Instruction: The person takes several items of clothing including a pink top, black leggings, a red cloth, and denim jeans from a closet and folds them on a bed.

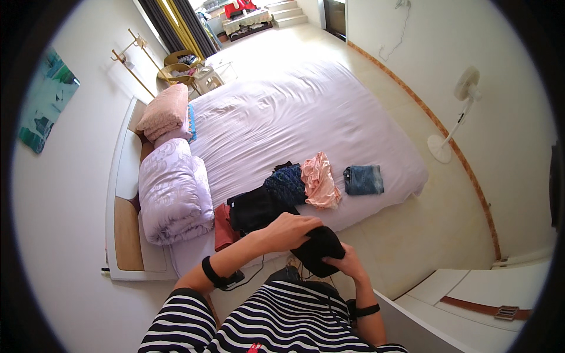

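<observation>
Just in front of my body, a black cloth bundle (320,252), probably a garment, is held up off the bed's edge. My left hand (289,229) grips its upper left side, while my right hand (347,263) has the lower right side, thumb on top. Beyond them on the bed lies a row of clothes: a rust-red cloth (224,229), a black garment (252,207), a dark blue patterned garment (287,183) and a crumpled pink satin garment (321,182). Folded blue jeans (364,180) sit apart to the right.
A lilac sheet covers the bed (273,114). Near the headboard (128,229) rest a folded lilac quilt (172,189) and a pink pillow (165,110). A white standing fan (468,84) is by the right wall; a white cabinet (476,287) stands at lower right.
</observation>
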`<action>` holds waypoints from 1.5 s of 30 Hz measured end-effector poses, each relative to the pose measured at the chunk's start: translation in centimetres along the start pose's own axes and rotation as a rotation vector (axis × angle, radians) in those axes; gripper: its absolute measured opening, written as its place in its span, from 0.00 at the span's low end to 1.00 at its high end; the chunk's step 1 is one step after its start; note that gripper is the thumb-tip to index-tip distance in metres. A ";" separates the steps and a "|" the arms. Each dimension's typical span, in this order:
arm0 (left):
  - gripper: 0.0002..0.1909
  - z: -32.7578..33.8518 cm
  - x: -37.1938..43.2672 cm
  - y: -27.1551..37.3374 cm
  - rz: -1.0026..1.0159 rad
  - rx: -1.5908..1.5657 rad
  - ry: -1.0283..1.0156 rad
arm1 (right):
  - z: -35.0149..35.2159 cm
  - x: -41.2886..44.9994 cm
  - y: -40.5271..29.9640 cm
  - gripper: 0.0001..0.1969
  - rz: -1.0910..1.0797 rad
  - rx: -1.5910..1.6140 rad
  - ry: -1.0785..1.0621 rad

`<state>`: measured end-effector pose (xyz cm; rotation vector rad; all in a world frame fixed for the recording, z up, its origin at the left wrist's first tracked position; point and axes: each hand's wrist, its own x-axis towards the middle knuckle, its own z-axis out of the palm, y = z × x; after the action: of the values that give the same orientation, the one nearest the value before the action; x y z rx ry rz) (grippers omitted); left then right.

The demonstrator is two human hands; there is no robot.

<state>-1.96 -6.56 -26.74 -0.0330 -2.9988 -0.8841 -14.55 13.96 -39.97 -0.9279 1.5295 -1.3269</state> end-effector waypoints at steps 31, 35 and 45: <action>0.16 5.1 -0.6 -16.4 -0.519 -0.733 0.512 | 0.4 11.6 2.8 0.26 0.487 0.764 0.319; 0.30 9.2 0.8 -19.4 -0.544 -0.896 0.325 | -1.6 13.4 5.4 0.25 0.433 0.638 0.443; 0.43 18.9 12.9 -23.9 -0.579 -1.002 0.203 | -11.8 17.5 11.0 0.32 0.498 0.198 0.471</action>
<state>-15.57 -16.16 -55.29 0.8601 -2.0737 -2.1521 -31.37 3.19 -52.89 -0.0842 1.7859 -1.3405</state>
